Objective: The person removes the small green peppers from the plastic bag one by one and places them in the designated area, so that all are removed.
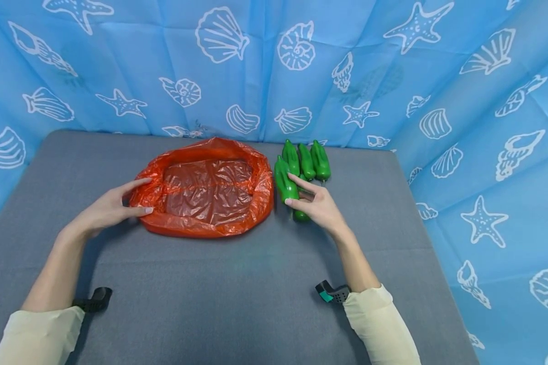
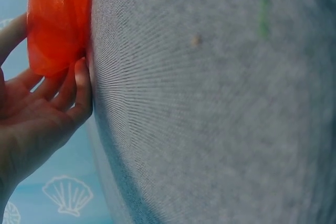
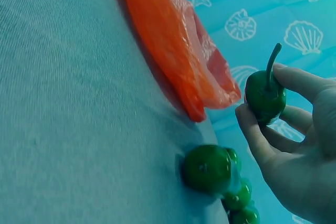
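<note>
A red plastic bag [image 1: 201,228] lies spread on the table with its mouth facing up and its rim rolled outward. At its left side my left hand [image 1: 107,205] grips the rim, thumb and fingers apart along it; the left wrist view shows several fingers against the bag [image 2: 58,24]. My right hand [image 1: 319,205] pinches a glossy green pepper [image 1: 285,177] between thumb and fingers, just beyond the bag's right edge. In the right wrist view this pepper [image 3: 265,95] is raised off the table, its curved stem towards the camera.
Several more green peppers [image 1: 320,161] lie close together on the grey table [image 1: 255,294], behind and beneath my right hand. One pepper [image 1: 301,216] is partly covered by that hand. A blue curtain [image 1: 265,66] with white shell prints hangs behind the table and along its right side.
</note>
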### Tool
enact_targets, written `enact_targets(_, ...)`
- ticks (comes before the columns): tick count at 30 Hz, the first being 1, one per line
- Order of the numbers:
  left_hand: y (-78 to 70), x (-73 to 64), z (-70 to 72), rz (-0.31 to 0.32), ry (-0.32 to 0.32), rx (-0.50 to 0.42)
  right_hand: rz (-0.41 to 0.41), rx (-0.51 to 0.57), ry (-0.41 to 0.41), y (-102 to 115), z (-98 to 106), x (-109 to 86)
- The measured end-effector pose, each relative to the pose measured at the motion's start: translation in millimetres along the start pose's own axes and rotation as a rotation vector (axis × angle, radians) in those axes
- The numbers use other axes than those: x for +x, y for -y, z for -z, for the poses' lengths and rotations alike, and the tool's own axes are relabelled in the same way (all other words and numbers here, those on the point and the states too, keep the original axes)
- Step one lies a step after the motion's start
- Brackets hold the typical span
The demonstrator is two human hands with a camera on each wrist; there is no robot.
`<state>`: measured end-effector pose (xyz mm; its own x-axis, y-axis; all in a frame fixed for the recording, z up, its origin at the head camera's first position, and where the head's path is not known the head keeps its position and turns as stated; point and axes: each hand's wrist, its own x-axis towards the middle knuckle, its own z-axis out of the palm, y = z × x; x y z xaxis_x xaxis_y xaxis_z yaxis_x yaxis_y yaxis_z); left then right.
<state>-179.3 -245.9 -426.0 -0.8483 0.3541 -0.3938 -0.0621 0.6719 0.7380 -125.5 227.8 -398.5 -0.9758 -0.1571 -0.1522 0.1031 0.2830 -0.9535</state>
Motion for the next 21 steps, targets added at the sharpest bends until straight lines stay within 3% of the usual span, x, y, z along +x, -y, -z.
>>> enact_targets(13, -1.5, 2.2, 1.8, 0.015, 0.013, 0.009, 0.001, -0.103, -0.067, -12, 22, -15.0)
enact_targets(21, -1.6, 4.7, 2.5, 0.019, 0.019, 0.028, 0.008, -0.056, -0.083, -20, 31, -22.4)
